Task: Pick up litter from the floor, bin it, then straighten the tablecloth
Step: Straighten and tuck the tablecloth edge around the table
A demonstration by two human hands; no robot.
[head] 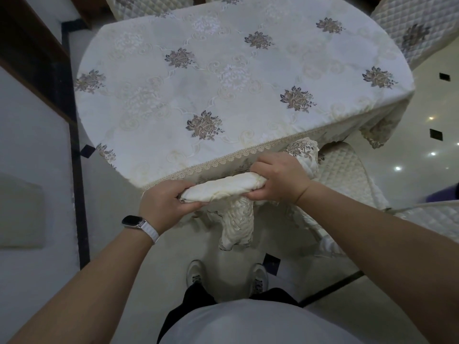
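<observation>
A person stood at the near edge of the table, both hands closed around a rolled-up bunch (223, 188) of the tablecloth (223, 70): the left hand (164, 202) gripped one end and the right hand (278, 180) the other. The cloth lay across the tabletop, its lace trim (223, 158) running aslant just beyond the knuckles, and loose folds hung down from the roll towards the shoes (196, 271).

A hard or lopsided tug from here looked likely to drag the cloth further askew, or off the far side. The hanging folds might also have caught underfoot or snagged on the quilted chair (347, 170) close by the right hand.

The fingertips were tucked under the roll, out of sight. Whether the bunch belonged to the top cloth or to a layer beneath could not be made out. The table's far edge was cut off, and neither litter nor a bin showed anywhere.
</observation>
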